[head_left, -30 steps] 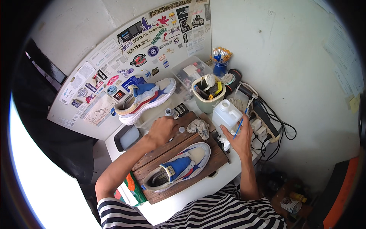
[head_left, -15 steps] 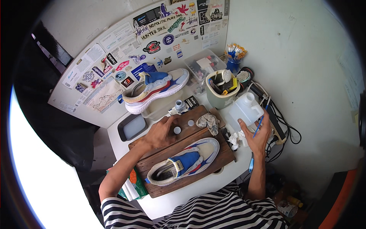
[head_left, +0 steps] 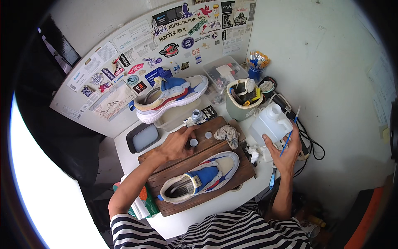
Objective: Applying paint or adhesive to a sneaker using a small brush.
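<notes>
My left hand (head_left: pixel 178 143) rests over the wooden board (head_left: pixel 157 178), thumb and index finger apart beside a small white cap (head_left: pixel 193 142). A second pale cap (head_left: pixel 208 135) lies to its right, below an open small bottle (head_left: pixel 197 115). My right hand (head_left: pixel 285 149) grips a translucent plastic jug (head_left: pixel 268 126) with an uncapped spout, along with a thin blue brush (head_left: pixel 285 143). A blue, cream and red sneaker (head_left: pixel 219 168) lies on the board below my hands; its mate (head_left: pixel 178 106) sits raised at the back on a clear container.
Around the board are a dark tray (head_left: pixel 143 138), a crumpled rag (head_left: pixel 227 135), white tissues (head_left: pixel 253 153), a green tool bucket (head_left: pixel 240 108), a brush cup (head_left: pixel 257 72), a parts box (head_left: pixel 219 74), power cords (head_left: pixel 311 141) and a green pack (head_left: pixel 151 203). A stickered panel (head_left: pixel 103 74) stands behind.
My left hand has moved away from the small bottle and down beside a cap now lying on the board. My right hand, with jug and brush, has risen slightly rightward as the view shifted.
</notes>
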Tool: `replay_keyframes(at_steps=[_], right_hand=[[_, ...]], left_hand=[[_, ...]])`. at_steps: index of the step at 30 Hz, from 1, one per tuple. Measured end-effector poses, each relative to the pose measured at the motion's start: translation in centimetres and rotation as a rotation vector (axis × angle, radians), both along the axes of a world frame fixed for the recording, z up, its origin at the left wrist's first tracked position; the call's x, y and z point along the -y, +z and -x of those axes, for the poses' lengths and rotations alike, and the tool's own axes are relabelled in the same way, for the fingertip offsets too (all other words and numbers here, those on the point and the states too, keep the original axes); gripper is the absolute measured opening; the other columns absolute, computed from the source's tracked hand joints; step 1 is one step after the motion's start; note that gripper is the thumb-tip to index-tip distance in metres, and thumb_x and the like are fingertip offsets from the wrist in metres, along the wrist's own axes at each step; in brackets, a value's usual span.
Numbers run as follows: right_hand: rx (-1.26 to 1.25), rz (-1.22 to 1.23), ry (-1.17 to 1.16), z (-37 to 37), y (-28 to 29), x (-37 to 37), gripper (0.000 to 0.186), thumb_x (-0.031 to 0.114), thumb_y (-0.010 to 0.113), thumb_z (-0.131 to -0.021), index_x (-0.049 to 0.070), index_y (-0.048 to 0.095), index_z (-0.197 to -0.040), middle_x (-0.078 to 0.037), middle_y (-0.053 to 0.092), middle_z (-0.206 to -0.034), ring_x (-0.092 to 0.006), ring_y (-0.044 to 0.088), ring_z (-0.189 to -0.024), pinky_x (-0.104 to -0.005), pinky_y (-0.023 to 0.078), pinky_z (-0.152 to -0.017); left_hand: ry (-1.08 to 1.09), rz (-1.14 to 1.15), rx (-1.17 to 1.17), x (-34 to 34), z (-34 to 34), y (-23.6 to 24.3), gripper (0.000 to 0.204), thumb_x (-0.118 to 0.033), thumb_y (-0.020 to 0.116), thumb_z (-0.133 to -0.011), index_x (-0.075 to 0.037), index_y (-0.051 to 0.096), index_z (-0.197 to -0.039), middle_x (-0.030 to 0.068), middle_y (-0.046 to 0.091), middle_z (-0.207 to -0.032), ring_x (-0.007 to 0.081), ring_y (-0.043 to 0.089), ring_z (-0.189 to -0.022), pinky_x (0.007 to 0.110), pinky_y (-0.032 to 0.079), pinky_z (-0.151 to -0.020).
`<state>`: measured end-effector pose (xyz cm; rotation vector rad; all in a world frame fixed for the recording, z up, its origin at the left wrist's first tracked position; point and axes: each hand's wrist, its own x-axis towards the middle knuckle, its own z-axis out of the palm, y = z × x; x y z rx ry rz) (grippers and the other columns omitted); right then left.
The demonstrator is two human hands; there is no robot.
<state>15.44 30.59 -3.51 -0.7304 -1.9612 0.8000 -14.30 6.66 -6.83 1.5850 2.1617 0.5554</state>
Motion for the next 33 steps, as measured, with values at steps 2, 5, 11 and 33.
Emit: replay_keyframes(at_steps=[2, 5, 11, 33], right_hand=[[0.020, -0.040, 0.028, 0.0, 0.8, 0.4, 0.081, 0.009, 0.093, -0.077, -0.005, 0.050, -0.144, -0.023, 0.066, -0.128, -0.0318, 0.070, -0.115, -0.0457, 0.062, -0.095], [0.070, -0.150, 0.086, -0.1, 1.6, 0.8, 0.079, 0.009, 0.093, -0.075, -0.005, 0.052, -0.141, -0.022, 0.067, -0.125, -0.0313, 0.071, -0.111, -0.0450, 0.061, -0.093], [0.152, -0.317, 0.163, -0.2, 3.1, 2.0, 0.081, 0.011, 0.094, -0.071, -0.002, 0.052, -0.140, -0.024, 0.065, -0.118, -0.0394, 0.070, -0.103, -0.0462, 0.058, -0.086], [0.345, -0.772, 0.249, -0.7, 6.1, 1.1, 0.077, 0.014, 0.091, -0.072, -0.005, 0.055, -0.138, -0.024, 0.063, -0.123, -0.0449, 0.066, -0.112, -0.0522, 0.061, -0.089]], left_hand=[[0.002, 0.000, 0.001, -0.3, -0.5, 1.0, 0.087, -0.012, 0.080, -0.069, -0.010, 0.046, -0.149, 0.0136, 0.072, -0.114, 0.0404, 0.070, -0.102, 0.048, 0.058, -0.091], [-0.006, -0.015, 0.031, -1.0, -1.5, 3.4, 0.091, -0.012, 0.080, -0.068, -0.010, 0.043, -0.151, 0.0157, 0.071, -0.111, 0.0403, 0.071, -0.099, 0.048, 0.058, -0.089], [-0.127, -0.193, 0.110, -3.2, -3.8, 9.2, 0.099, -0.011, 0.083, -0.068, -0.008, 0.035, -0.155, 0.0220, 0.069, -0.109, 0.0422, 0.073, -0.084, 0.048, 0.060, -0.080], [-0.214, -0.298, 0.115, -6.8, -7.1, 15.2, 0.090, -0.010, 0.082, -0.068, 0.003, 0.038, -0.145, 0.0249, 0.071, -0.083, 0.0494, 0.070, -0.081, 0.053, 0.058, -0.070]])
